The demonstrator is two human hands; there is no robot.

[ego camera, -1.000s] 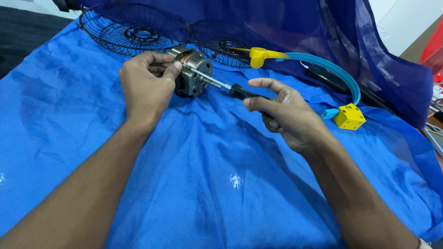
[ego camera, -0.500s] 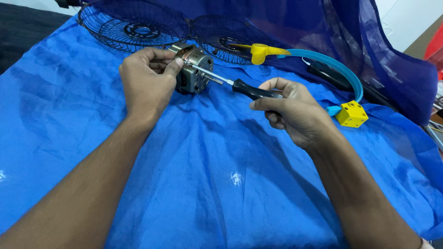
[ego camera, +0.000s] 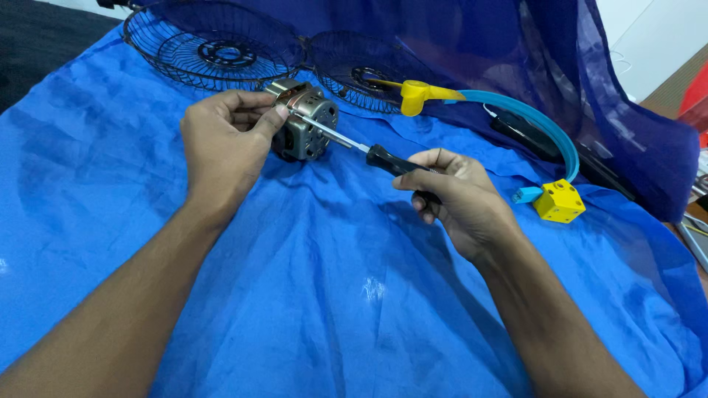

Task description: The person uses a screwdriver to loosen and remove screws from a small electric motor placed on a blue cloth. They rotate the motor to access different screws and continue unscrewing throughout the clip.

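A small grey metal fan motor (ego camera: pixel 308 133) lies on a blue cloth (ego camera: pixel 310 295). My left hand (ego camera: pixel 225 140) grips the motor's left end and holds it steady. My right hand (ego camera: pixel 457 195) is closed around the black handle of a screwdriver (ego camera: pixel 369 151). The screwdriver's thin metal shaft slants up to the left, and its tip rests against the motor's top near my left thumb.
Two black wire fan guards (ego camera: pixel 214 48) (ego camera: pixel 361 66) lie at the far edge of the cloth. A yellow and light blue curved tool (ego camera: pixel 472 99) with a yellow block (ego camera: pixel 559 200) lies to the right. A dark blue translucent cover (ego camera: pixel 590 81) hangs behind.
Both hands stay on the motor and the screwdriver. My right hand has turned slightly on the handle, and the view has shifted a little.
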